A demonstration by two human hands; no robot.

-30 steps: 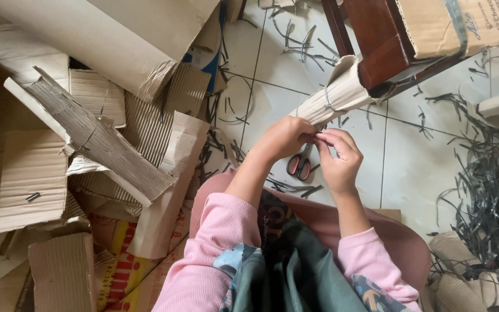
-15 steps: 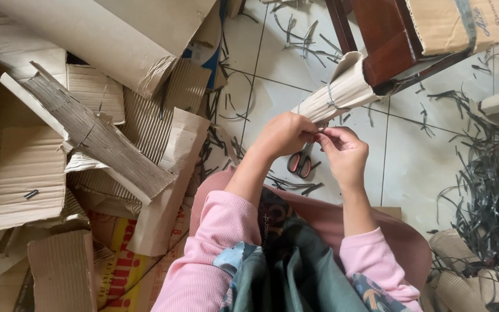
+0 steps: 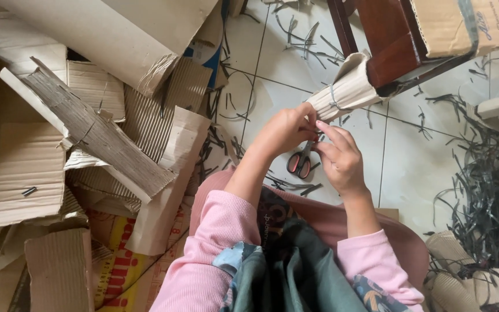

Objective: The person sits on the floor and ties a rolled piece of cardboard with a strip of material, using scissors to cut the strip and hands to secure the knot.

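My left hand [image 3: 284, 130] grips the near end of a rolled bundle of corrugated cardboard [image 3: 347, 89] that has a thin dark band around it. Its far end leans against a wooden chair leg [image 3: 391, 58]. My right hand [image 3: 339, 159] is just beside the left one, fingers pinched at the bundle's end; what they pinch is too small to tell. Red-handled scissors [image 3: 300, 163] lie on the white tiled floor [image 3: 411, 167] directly under both hands. Pink sleeves cover both my forearms.
Torn corrugated cardboard sheets [image 3: 96, 133] are piled over the whole left side. A large folded brown sheet [image 3: 116, 34] lies at the top left. A cardboard box [image 3: 469, 26] sits on the chair. Dark thin strips [image 3: 492, 196] are heaped at the right.
My hands have stayed on the bundle's near end. The right hand's fingers shifted slightly at the bundle's tip. The scissors have not moved.
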